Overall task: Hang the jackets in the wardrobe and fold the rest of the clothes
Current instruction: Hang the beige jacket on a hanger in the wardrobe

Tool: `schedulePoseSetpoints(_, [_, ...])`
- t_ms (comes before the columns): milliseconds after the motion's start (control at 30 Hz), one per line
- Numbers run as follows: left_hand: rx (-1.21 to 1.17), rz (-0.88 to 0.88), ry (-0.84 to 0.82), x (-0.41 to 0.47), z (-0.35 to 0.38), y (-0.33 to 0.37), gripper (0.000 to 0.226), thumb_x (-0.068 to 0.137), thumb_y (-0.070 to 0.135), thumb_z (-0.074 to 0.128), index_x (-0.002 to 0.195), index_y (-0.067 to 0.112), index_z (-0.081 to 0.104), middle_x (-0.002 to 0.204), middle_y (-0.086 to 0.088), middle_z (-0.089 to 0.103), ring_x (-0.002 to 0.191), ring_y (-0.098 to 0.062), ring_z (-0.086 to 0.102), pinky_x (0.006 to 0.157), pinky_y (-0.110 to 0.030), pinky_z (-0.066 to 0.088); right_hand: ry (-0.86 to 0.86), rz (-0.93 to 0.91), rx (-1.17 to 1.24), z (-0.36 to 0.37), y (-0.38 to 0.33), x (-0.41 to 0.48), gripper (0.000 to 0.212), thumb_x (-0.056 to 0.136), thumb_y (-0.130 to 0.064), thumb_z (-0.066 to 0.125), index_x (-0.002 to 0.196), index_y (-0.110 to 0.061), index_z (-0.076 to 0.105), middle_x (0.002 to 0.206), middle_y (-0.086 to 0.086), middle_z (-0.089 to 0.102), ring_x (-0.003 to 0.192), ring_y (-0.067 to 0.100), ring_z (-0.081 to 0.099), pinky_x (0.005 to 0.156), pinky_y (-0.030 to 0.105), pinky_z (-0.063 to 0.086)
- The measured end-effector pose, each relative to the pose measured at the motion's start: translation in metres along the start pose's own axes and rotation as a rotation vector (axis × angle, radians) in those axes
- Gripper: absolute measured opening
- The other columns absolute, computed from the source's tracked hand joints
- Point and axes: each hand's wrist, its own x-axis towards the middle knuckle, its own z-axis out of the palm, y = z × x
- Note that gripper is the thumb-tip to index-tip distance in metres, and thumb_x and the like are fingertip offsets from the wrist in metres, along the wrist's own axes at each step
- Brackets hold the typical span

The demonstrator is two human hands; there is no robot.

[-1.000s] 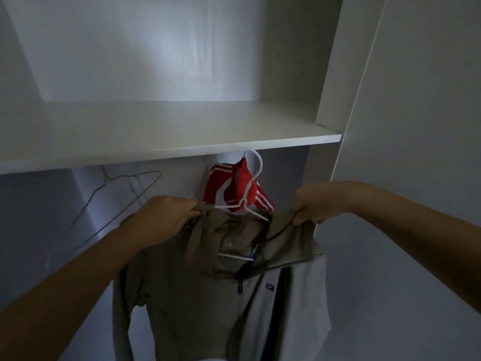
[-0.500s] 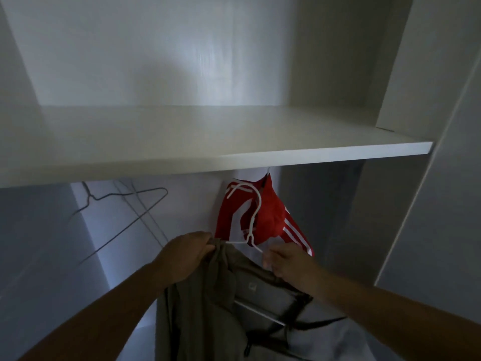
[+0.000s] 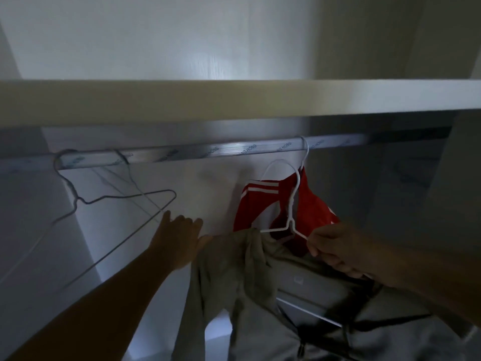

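Freed from the grey jacket (image 3: pixel 247 272), the left hand (image 3: pixel 179 242) spreads open while the right hand (image 3: pixel 338 252) pinches the white hanger (image 3: pixel 290 204), its hook next needing the rail (image 3: pixel 208 152).

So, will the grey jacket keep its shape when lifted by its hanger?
Probably floppy: the grey jacket bunches and droops below the white hanger that the right hand pinches. It may slip off, since the cloth looks gathered at one end. The thin hanger could tilt under that uneven weight.
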Motion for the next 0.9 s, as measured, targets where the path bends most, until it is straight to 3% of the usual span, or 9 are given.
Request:
schedulePoseSetpoints(200, [0.180, 0.166, -0.063, -0.018, 0.008, -0.013, 0.026, 0.098, 0.017, 0.036, 0.118, 0.012, 0.053, 0.110, -0.008, 0.059, 0.101, -0.027, 0.057, 0.094, -0.044, 0.035, -0.057, 0.063, -0.076, 0.001, 0.013, -0.014, 0.034, 0.102, -0.024, 0.040, 0.073, -0.013, 0.055, 0.040, -0.008, 0.033, 0.030, 0.004, 0.023, 0.032, 0.012, 0.016])
schedulePoseSetpoints(400, [0.161, 0.208, -0.080, -0.032, 0.002, -0.016, 0.039, 0.096, 0.023, 0.022, 0.097, 0.013, 0.060, 0.094, -0.004, 0.061, 0.089, -0.023, 0.056, 0.085, -0.038, 0.028, -0.080, 0.099, -0.150, -0.006, 0.012, -0.021, 0.037, 0.101, -0.029, 0.041, 0.071, -0.016, 0.058, 0.042, -0.008, 0.036, 0.032, 0.005, 0.024, 0.034, 0.012, 0.018])
schedulePoseSetpoints(500, [0.069, 0.147, -0.200, -0.037, 0.001, -0.023, 0.030, 0.094, 0.031, 0.033, 0.087, 0.018, 0.060, 0.096, 0.000, 0.063, 0.094, -0.021, 0.054, 0.094, -0.039, 0.030, -0.080, 0.144, -0.149, -0.008, 0.015, -0.027, 0.037, 0.101, -0.028, 0.041, 0.070, -0.017, 0.058, 0.041, -0.007, 0.035, 0.031, 0.006, 0.024, 0.033, 0.012, 0.018])
schedulePoseSetpoints(633, [0.157, 0.206, -0.352, -0.046, -0.006, -0.034, 0.026, 0.090, 0.035, 0.036, 0.074, 0.019, 0.050, 0.087, -0.002, 0.066, 0.074, -0.016, 0.052, 0.102, -0.039, 0.030, -0.120, 0.261, 0.075, -0.014, 0.010, -0.023, 0.036, 0.102, -0.019, 0.035, 0.073, -0.007, 0.050, 0.037, -0.004, 0.036, 0.025, 0.004, 0.029, 0.027, 0.013, 0.024])
schedulePoseSetpoints(733, [0.161, 0.156, -0.392, -0.044, -0.013, -0.030, 0.026, 0.089, 0.034, 0.041, 0.086, 0.015, 0.059, 0.095, -0.004, 0.068, 0.085, -0.017, 0.063, 0.090, -0.033, 0.045, -0.010, 0.155, -0.081, -0.013, 0.001, -0.014, 0.032, 0.100, -0.014, 0.044, 0.070, -0.014, 0.053, 0.043, -0.006, 0.041, 0.028, 0.001, 0.034, 0.032, 0.013, 0.027])
schedulePoseSetpoints(900, [0.293, -0.029, -0.456, -0.039, -0.002, -0.006, 0.027, 0.091, 0.021, 0.045, 0.102, 0.016, 0.069, 0.093, 0.004, 0.066, 0.090, -0.012, 0.065, 0.080, -0.024, 0.048, 0.083, 0.028, 0.001, -0.010, -0.032, 0.000, 0.031, 0.101, -0.021, 0.043, 0.075, -0.011, 0.056, 0.039, -0.008, 0.039, 0.031, 0.005, 0.026, 0.032, 0.014, 0.016])
